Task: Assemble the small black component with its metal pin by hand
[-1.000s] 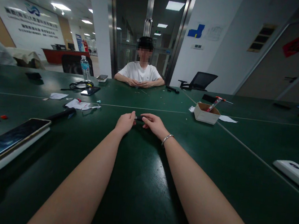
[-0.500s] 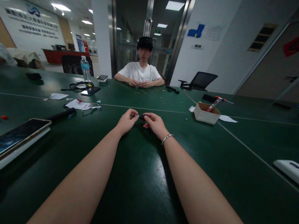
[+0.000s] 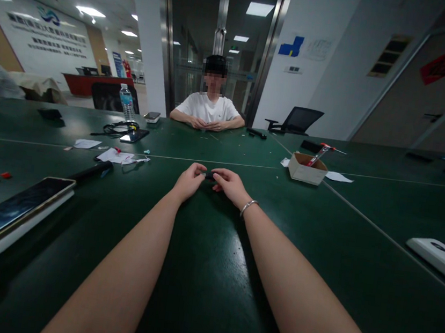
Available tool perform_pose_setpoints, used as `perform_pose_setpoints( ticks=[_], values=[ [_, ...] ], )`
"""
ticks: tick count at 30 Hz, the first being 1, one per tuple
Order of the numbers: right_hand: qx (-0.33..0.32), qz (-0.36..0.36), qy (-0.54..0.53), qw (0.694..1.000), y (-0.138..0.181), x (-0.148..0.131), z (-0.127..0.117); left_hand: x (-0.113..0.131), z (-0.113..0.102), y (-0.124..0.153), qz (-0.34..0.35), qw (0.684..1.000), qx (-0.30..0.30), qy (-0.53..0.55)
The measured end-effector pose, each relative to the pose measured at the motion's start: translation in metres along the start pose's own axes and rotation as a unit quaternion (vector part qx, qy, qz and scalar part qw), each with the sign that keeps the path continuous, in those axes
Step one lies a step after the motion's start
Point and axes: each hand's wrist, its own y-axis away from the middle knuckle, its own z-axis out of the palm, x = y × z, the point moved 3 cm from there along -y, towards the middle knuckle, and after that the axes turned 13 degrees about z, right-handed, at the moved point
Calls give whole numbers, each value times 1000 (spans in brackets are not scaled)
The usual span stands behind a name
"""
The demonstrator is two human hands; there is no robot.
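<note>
Fingers [image 3: 198, 167] now sit closer together, black piece [image 3: 209, 176] between.

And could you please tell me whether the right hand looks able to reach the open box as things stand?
Probably yes: nothing tall stands between the right hand and the open box, though that hand seems occupied, pinching a small dark object.

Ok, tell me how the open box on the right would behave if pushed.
The box would probably slide rather than roll, given its flat sides. Its thin walls suggest it's fairly light. The long red item poking above its rim might shift.
</note>
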Motion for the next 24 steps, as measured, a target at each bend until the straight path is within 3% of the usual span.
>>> perform_pose_setpoints(
  ticks=[18, 24],
  values=[
    [0, 3, 3, 1000, 1, -1, 0, -8, 1, -2, -24, 1000, -11, -10],
    [2, -5, -1, 1000, 2, -2, 0, -2, 0, -1, 5, 1000, -15, -17]
  ],
)
